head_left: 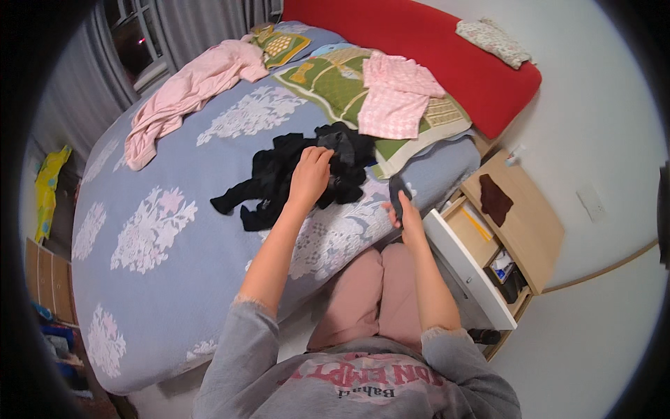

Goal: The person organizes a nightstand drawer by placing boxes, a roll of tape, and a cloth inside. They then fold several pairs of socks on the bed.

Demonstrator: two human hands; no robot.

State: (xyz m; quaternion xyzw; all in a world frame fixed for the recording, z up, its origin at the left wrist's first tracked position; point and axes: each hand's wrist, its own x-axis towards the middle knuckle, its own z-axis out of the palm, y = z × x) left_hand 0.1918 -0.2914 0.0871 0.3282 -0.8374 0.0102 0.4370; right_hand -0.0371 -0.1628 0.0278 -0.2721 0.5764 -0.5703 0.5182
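A loose heap of black socks point(269, 174) lies on the bed near its side edge, with a dark grey piece point(340, 146) on top. Over this heap is my left hand point(312, 172), fingers curled together at the dark grey piece; whether cloth is pinched in them is hidden. To the right, just past the bed's edge, my right hand point(408, 218) grips a dark grey sock point(398, 191), which sticks up above the fingers.
A pale wooden nightstand point(534, 230) has its white-fronted drawer point(464, 269) pulled out beside my right arm. On its top lies a dark brown cloth point(495, 201). Pink clothing point(199, 84), a pink checked garment point(398, 98) and green pillow covers point(324, 84) rest on the bed point(167, 300).
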